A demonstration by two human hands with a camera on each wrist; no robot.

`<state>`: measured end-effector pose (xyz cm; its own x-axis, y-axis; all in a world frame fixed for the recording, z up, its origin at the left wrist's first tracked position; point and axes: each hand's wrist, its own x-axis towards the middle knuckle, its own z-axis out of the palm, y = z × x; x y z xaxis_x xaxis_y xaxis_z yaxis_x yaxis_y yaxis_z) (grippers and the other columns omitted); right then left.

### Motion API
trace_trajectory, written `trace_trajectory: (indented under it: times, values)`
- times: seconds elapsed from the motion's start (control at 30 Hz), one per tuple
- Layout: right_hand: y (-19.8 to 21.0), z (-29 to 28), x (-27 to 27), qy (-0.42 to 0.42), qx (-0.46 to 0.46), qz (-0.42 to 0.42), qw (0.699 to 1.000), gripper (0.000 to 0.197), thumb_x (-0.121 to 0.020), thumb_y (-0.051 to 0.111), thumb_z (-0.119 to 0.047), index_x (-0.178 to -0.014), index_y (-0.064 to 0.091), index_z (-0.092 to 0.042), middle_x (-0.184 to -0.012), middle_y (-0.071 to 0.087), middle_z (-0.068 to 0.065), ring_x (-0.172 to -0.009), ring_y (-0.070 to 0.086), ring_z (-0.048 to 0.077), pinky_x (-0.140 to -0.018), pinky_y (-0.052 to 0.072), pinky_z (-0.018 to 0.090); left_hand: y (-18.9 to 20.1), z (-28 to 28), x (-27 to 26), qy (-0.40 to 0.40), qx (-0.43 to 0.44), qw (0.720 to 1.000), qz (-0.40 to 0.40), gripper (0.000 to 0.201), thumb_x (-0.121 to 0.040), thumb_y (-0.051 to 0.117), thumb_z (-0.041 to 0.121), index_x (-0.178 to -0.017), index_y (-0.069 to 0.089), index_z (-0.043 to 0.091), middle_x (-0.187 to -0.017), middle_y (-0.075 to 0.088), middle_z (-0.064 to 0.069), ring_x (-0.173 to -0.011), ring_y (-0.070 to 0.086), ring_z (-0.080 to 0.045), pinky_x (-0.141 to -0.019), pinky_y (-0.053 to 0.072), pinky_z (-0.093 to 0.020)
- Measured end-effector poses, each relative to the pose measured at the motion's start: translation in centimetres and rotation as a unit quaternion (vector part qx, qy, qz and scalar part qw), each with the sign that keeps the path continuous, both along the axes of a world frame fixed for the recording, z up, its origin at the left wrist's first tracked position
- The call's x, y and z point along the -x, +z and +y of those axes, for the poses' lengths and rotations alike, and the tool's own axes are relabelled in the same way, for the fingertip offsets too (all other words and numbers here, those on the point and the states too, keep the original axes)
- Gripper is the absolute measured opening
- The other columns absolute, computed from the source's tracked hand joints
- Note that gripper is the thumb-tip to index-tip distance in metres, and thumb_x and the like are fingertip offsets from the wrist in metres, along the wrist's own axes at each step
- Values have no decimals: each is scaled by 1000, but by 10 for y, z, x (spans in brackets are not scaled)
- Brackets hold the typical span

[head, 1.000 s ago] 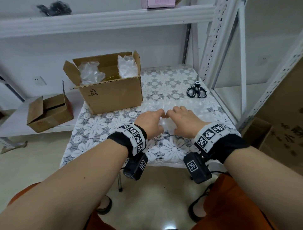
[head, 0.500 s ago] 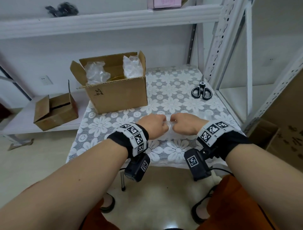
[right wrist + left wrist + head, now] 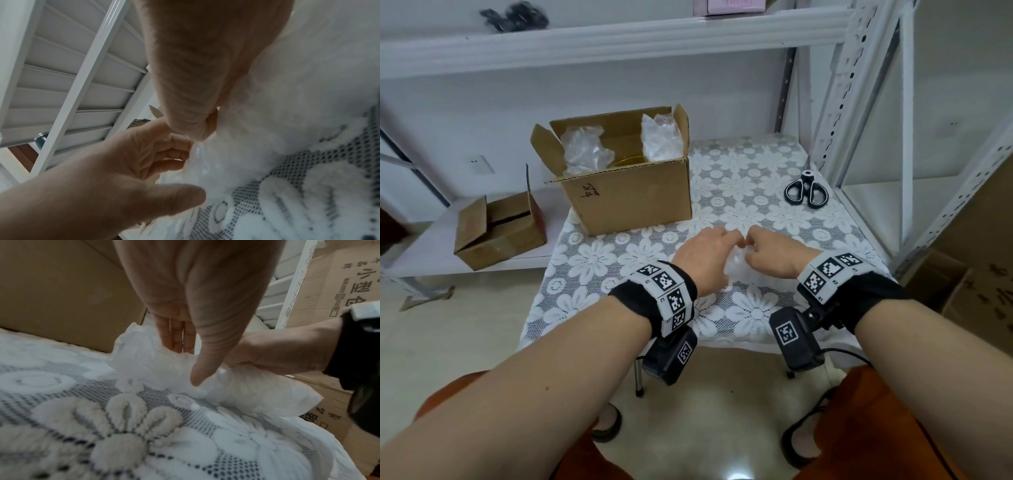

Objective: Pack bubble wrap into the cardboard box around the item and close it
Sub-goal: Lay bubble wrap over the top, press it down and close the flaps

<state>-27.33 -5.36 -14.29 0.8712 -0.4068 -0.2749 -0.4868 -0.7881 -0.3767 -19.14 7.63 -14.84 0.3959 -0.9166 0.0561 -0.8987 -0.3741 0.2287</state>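
Note:
A crumpled wad of clear bubble wrap (image 3: 736, 265) lies on the lace-covered table (image 3: 619, 253), squeezed between both hands. My left hand (image 3: 717, 240) pinches its left end, fingers behind and thumb in front (image 3: 186, 366). My right hand (image 3: 760, 241) pinches the other end between thumb and fingers (image 3: 203, 129). The bubble wrap (image 3: 160, 363) shows white and bunched in both wrist views (image 3: 267, 129). The open cardboard box (image 3: 626, 195) stands at the table's back left, flaps up. Two bubble wrap wads (image 3: 582, 150) stick out of it, with a yellowish item (image 3: 625, 159) between them.
Black-handled scissors (image 3: 806, 192) lie at the table's right, near the white rack upright (image 3: 842, 85). A smaller cardboard box (image 3: 500, 229) sits on a low shelf to the left. Large cartons (image 3: 979, 274) stand on the floor at right. The table's front edge (image 3: 688, 342) runs under my wrists.
A second ago both hands lay on the bubble wrap spread flat. They have gathered it inward and now hold it bunched into a wad between them.

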Motion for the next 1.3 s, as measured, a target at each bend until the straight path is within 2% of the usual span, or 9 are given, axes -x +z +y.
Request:
trace_trajectory:
  times: [0.23, 0.43, 0.57, 0.73, 0.83, 0.9, 1.1, 1.2, 1.3]
  values:
    - [-2, 2, 8, 40, 227, -137, 963, 30, -93, 45, -24, -119, 50, -11, -121, 52, 10, -110, 46, 25, -90, 42, 37, 0, -10, -6, 33, -21, 999, 7, 46, -90, 60, 27, -133, 44, 21, -126, 58, -4, -116, 53, -22, -93, 44, -35]
    - [-4, 0, 15, 50, 223, -30, 973, 57, -82, 61, -32, -132, 37, -19, -131, 43, 5, -121, 40, 26, -100, 35, 46, 2, -15, -10, 23, -39, 999, -6, 39, -97, 48, 26, -135, 42, 18, -123, 59, -8, -112, 54, -25, -86, 42, -34]
    - [-9, -1, 16, 48, 231, 4, 972, 59, -80, 61, -18, -134, 36, -19, -131, 43, 6, -122, 40, 27, -103, 33, 46, 2, -14, -9, 20, -43, 999, -14, 38, -98, 43, 29, -135, 42, 20, -121, 62, -6, -108, 58, -24, -86, 43, -34]
    - [2, 0, 14, 54, 175, 37, 982, 41, -83, 54, -19, -123, 46, -13, -120, 52, 8, -112, 49, 27, -96, 39, 41, 0, -8, -14, 48, -22, 998, 47, 35, -98, 43, 28, -131, 49, 21, -121, 63, -5, -107, 59, -23, -90, 45, -34]
    - [13, 1, 7, 37, 57, 71, 995, 29, -83, 49, -10, -112, 53, -8, -104, 59, 9, -94, 57, 25, -80, 49, 34, -2, -5, -8, 34, 21, 999, 30, 37, -96, 41, 20, -132, 50, 18, -130, 56, -5, -113, 56, -23, -95, 44, -36]
    - [15, -1, 0, 18, -4, 84, 996, 29, -82, 45, -4, -109, 55, -4, -100, 61, 12, -94, 60, 26, -82, 53, 35, 0, -2, -2, 15, 51, 998, 31, 41, -93, 42, 19, -134, 48, 19, -133, 52, -3, -118, 52, -21, -98, 42, -36]
    - [18, -5, -6, -13, -59, 98, 993, 42, -77, 45, 4, -118, 54, -3, -113, 60, 18, -105, 57, 31, -86, 51, 38, -3, 6, 0, -9, -94, 996, 9, 77, -83, 57, 39, -148, 18, 24, -133, 46, -6, -118, 47, -23, -102, 37, -39]
    - [14, -5, -4, -16, -91, 68, 993, 66, -81, 43, 4, -144, 33, -11, -140, 44, 14, -123, 48, 29, -101, 45, 41, -9, 3, -4, 11, -141, 990, 12, 85, -83, 61, 31, -149, 8, 29, -133, 46, -7, -118, 48, -26, -98, 40, -40]
    - [11, -10, 2, -12, -91, 17, 996, 79, -81, 50, -1, -150, 17, -20, -144, 40, 13, -115, 52, 27, -100, 46, 42, -14, -4, -6, 28, -149, 988, -5, 87, -82, 64, 21, -149, 8, 26, -135, 43, -8, -123, 43, -26, -100, 40, -42]
